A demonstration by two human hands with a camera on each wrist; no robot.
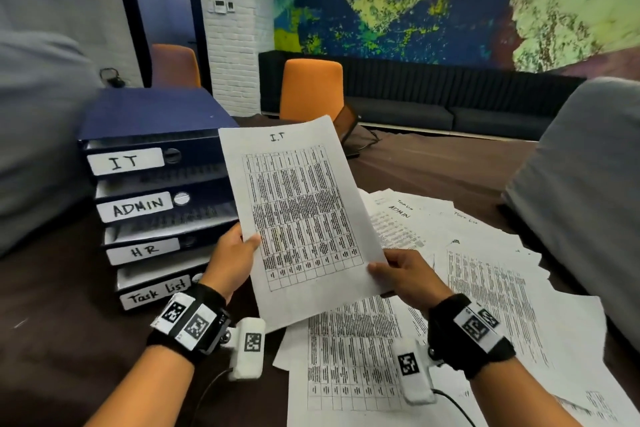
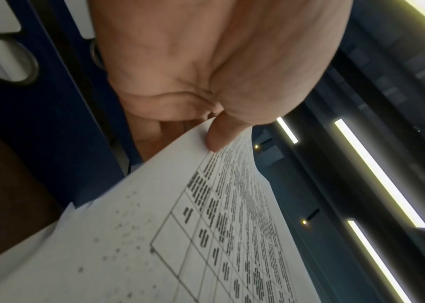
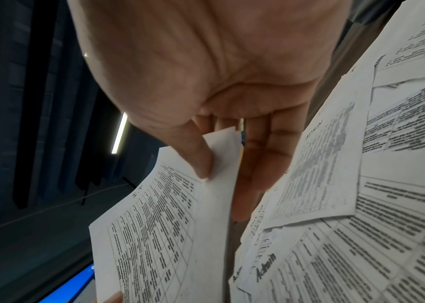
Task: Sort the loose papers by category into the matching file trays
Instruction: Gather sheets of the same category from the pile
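A printed sheet headed "I.T" (image 1: 301, 215) is held up, tilted, above the table. My left hand (image 1: 232, 256) pinches its left edge, thumb on the front; the left wrist view shows that thumb (image 2: 218, 135) on the sheet (image 2: 180, 235). My right hand (image 1: 401, 274) pinches the lower right corner, thumb (image 3: 196, 155) on top and fingers behind the sheet (image 3: 170, 235). To the left stands a stack of dark blue file trays (image 1: 156, 121) labelled IT (image 1: 124, 161), ADMIN (image 1: 136, 206), HR (image 1: 143, 250) and Task List (image 1: 156, 293). Loose papers (image 1: 485, 281) lie spread on the table under and right of the hands.
The dark brown table (image 1: 62, 305) carries the trays and papers. An orange chair (image 1: 311, 88) stands behind the table, a second one (image 1: 175, 66) further left. A dark sofa (image 1: 450, 104) lines the painted wall. Grey blurred shapes fill both side edges of the head view.
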